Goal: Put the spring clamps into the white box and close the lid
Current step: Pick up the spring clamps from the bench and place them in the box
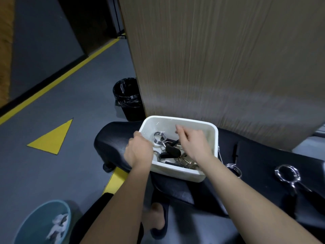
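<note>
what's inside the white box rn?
Several spring clamps lie piled in the white box. The right hand covers part of them, so no exact count.

Box mouth: we see the white box (177, 170) open on top, yet both hands fill much of that opening.
Left of the box: our left hand (139, 152) grips the rim there and blocks that side.
Inside the box: our right hand (191, 143) hangs over the piled spring clamps (168, 150).
Behind the box: the wooden panel (228, 67) rises close.
Right of the box: two loose clamps (288, 175) lie on the black seat (260, 159); bare cushion lies between them.
</note>
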The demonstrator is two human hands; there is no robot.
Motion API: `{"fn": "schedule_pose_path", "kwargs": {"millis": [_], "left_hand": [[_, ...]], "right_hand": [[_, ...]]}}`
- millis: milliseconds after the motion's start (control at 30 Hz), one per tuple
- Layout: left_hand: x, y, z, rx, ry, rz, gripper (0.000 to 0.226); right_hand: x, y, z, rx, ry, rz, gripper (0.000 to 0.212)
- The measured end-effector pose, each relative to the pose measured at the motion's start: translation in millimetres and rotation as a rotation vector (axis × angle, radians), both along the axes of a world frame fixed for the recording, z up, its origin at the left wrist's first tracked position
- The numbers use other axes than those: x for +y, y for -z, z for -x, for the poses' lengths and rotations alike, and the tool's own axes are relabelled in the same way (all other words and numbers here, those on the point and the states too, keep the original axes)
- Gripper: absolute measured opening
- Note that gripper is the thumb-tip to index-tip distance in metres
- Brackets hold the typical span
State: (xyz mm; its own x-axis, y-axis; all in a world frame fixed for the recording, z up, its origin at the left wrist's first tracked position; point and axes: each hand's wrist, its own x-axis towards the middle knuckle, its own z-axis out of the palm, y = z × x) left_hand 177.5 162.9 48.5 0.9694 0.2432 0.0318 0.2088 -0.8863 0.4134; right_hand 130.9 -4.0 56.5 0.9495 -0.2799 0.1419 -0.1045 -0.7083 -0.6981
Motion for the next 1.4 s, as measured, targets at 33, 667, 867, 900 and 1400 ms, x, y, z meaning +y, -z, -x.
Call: {"fn": "schedule_pose_path", "kwargs": {"millis": [33,667,867,900,1400], "left_hand": [[0,1,0,-0.004,0.005,-0.006,0.029],[-3,7,-3,-0.019,0.013,-0.097,0.032],[-2,2,-2,-0.018,0.008,-0.063,0.035],[-2,2,-1,-0.017,0.004,-0.056,0.035],[3,-4,3,-0.031,-0.003,0.083,0.036]], "right_hand": [[-4,-8,6,-0.079,0.028,-0.108,0.056],[-161,97,87,0.483,0.122,0.662,0.042],[-159,102,104,0.387,0.255,0.612,0.031],[-153,102,106,0.400,0.276,0.534,0.031],[-59,-77,25,-0.064,-0.070,0.047,0.025]]}}
